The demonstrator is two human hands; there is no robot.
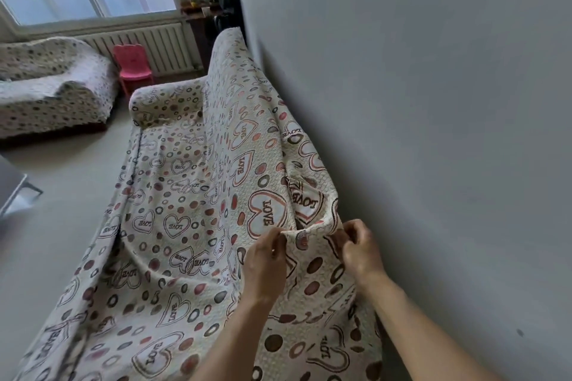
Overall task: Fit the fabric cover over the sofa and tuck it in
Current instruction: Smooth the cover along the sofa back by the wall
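A cream fabric cover (192,201) printed with hearts, "LOVE" words and circles drapes over the whole sofa, from the far armrest (164,105) down to the near end. It lies loose and wrinkled along the backrest top (235,77) by the wall. My left hand (266,260) and my right hand (356,247) each pinch a raised fold of the cover at the near backrest corner. The sofa itself is hidden under the fabric.
A grey wall (433,133) runs close along the sofa's right side. A second covered sofa (52,86) stands at the far left, with a pink child's chair (133,68) and a radiator (154,46) under the window. A dark shelf (213,18) stands behind the sofa.
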